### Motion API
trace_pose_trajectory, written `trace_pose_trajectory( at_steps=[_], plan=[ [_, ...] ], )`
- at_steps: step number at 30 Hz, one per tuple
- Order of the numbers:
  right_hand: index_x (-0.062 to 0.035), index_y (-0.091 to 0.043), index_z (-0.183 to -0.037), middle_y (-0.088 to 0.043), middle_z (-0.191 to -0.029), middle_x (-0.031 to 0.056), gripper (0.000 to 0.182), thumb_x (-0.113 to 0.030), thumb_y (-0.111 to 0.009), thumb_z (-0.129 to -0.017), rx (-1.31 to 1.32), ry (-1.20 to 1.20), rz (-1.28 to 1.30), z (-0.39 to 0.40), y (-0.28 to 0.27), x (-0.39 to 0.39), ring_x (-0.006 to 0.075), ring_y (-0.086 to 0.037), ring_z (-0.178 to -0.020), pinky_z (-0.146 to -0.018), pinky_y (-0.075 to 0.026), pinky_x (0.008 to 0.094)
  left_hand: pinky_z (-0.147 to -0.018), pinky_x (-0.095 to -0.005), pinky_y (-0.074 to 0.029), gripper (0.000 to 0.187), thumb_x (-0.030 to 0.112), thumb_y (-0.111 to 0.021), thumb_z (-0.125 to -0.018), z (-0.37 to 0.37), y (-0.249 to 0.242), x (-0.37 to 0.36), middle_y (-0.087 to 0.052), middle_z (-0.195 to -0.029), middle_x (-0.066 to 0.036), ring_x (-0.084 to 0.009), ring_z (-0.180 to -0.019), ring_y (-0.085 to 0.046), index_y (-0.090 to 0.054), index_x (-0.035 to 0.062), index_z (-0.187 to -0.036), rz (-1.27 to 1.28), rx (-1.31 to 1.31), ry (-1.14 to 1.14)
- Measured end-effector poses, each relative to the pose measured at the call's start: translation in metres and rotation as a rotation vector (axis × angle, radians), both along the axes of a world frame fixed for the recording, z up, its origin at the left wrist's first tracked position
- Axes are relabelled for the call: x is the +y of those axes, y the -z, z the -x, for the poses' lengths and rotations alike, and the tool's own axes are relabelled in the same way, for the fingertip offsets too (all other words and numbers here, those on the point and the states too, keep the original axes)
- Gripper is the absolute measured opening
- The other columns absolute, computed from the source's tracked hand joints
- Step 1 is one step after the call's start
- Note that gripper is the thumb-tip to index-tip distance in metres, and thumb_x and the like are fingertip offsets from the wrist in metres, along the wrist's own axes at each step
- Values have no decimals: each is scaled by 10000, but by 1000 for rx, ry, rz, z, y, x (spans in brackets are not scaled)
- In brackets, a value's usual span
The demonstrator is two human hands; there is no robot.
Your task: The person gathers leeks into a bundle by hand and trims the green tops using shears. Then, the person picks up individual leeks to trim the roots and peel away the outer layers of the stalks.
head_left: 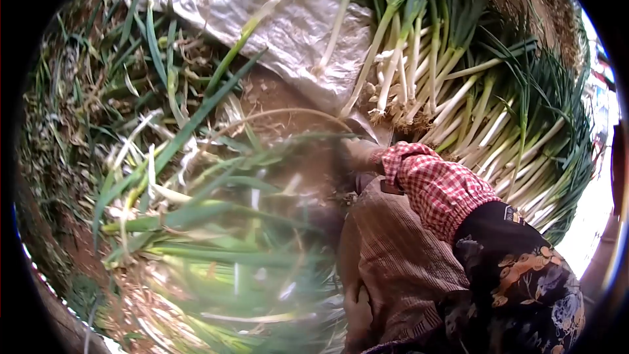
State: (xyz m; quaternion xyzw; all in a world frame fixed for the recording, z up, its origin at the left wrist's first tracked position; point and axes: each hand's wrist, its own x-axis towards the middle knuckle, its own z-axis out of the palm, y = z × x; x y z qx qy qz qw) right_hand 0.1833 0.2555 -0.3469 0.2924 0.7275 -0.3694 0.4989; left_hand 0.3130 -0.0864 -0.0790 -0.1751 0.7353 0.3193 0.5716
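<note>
Nearest my lens, a blurred bunch of green onions (223, 223) sweeps across the near left, long axis running left to right, leaves leftward, roots toward my right hand (359, 156), which seems clamped on their base. They look light, floppy, easily bruised; I'd grip the firm white stalks. Left hand (358, 311) rests low, grip unclear. Far right, stacked onions (458, 92) beside plastic sheet (275, 19).

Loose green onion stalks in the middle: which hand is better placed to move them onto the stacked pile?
Probably the right hand, in the red checked sleeve: it is at the loose green onion stalks' base, beside the stacked pile of white-stemmed onions. The left hand sits low.
</note>
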Motion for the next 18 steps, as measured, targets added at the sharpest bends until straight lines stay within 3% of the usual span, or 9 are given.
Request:
trace_pose_trajectory(
  at_steps=[4,5,7,9,10,12,14,15,18],
  plan=[
    [-111,-360,-1549,-439,-1536,186,870,-164,-770,-783,383,98,-297,54,31,-29,362,-480,-1388,-1133,-431,439,-963,-397,-494,347,213,-622,-1005,-32,1,0,-671,-1197,-219,-337,-1115,-626,-637,-44,-1238,85,-54,-150],
    [-115,-337,-1557,-467,-1505,172,942,-219,-818,-755,624,-23,-486,52,90,-34,359,-481,-1382,-1132,-409,472,-963,-399,-495,355,217,-621,-1006,-35,5,3,-669,-1196,-220,-340,-1105,-627,-631,-44,-1246,92,-60,-188],
    [-139,-263,-1586,-460,-1519,160,1062,-397,-862,-749,498,-17,-321,110,32,-29,340,-461,-1403,-1174,-300,558,-962,-405,-496,370,225,-619,-1010,-37,10,8,-665,-1192,-222,-345,-1086,-627,-619,-45,-1262,98,-78,-265],
    [-133,-430,-1481,-640,-1246,118,856,-505,-818,-814,227,-39,-156,141,39,-40,284,-606,-1209,-1123,-362,536,-961,-410,-498,385,233,-618,-1013,-34,15,11,-661,-1189,-223,-351,-1066,-627,-607,-46,-1279,91,-68,-324],
    [-123,-538,-1372,-698,-1118,102,780,-582,-809,-803,86,44,41,149,42,-40,268,-672,-1055,-1031,-474,467,-961,-413,-499,393,237,-617,-1015,-30,17,11,-659,-1187,-224,-354,-1057,-628,-601,-46,-1287,87,-52,-347],
    [-60,-603,-1276,-711,-1027,151,827,-667,-816,-755,429,173,222,135,53,-62,297,-696,-957,-811,-573,424,-960,-418,-500,409,245,-615,-1019,-17,22,12,-655,-1183,-226,-359,-1037,-628,-588,-46,-1304,65,-7,-401],
    [-43,-590,-1339,-722,-1074,154,739,-555,-797,-847,747,232,291,126,10,-80,256,-695,-916,-810,-559,403,-959,-423,-502,425,253,-613,-1022,-8,30,9,-651,-1180,-227,-364,-1018,-628,-576,-47,-1320,17,66,-449],
    [-47,-645,-1279,-727,-1009,143,573,-496,-728,-933,586,472,510,126,-32,-83,205,-670,-870,-782,-539,371,-959,-426,-502,433,257,-613,-1024,-6,32,3,-649,-1178,-228,-367,-1008,-628,-570,-47,-1328,-12,108,-474],
    [-19,-706,-1111,-671,-801,42,369,-361,-583,-1050,777,527,502,128,-149,-87,103,-591,-730,-660,-498,316,-962,-430,-508,474,338,-622,-1022,53,47,17,-654,-1210,-180,-336,-1067,-630,-574,-35,-1311,-179,305,-664]
  ],
)
